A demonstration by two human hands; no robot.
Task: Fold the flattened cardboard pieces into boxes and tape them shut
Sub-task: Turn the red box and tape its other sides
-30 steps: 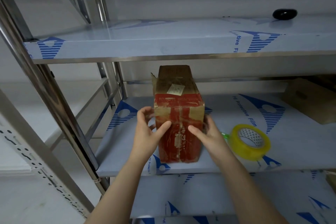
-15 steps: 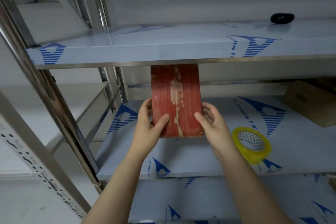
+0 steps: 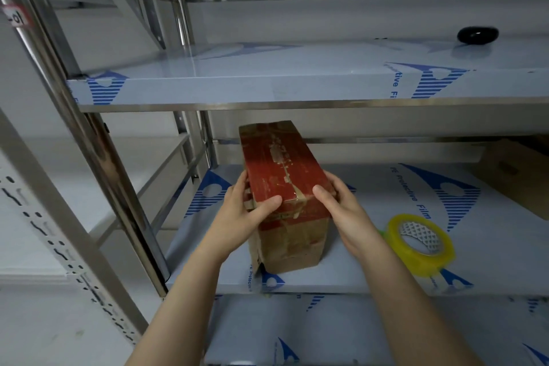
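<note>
Right, both hands grip the cardboard box [image 3: 285,175], left hand [image 3: 240,217] at its nine o'clock, right hand [image 3: 347,214] at three, thumbs curled over the red top; base on the shelf [image 3: 356,273], tape roll [image 3: 421,244] further out at three o'clock

Shelving unit, three tiers in view.
- Upper shelf [image 3: 267,89]: rounded object [image 3: 477,35] at far right, towards the back.
- Middle shelf [image 3: 371,273]: box [image 3: 285,187] left of centre, its lower end on the shelf near the front edge.
- Left hand [image 3: 240,214] grips the box's left side and right hand [image 3: 347,214] its right side, both thumbs over the near upper edge.
- Tape roll [image 3: 420,244] lies right of the box, near the front edge, apart from it.
- Second carton [image 3: 517,175] at far right, towards the back.
- Lower shelf [image 3: 326,330]: beneath, nearer the viewer.
- Upright post [image 3: 98,163]: left of all shelves.
</note>
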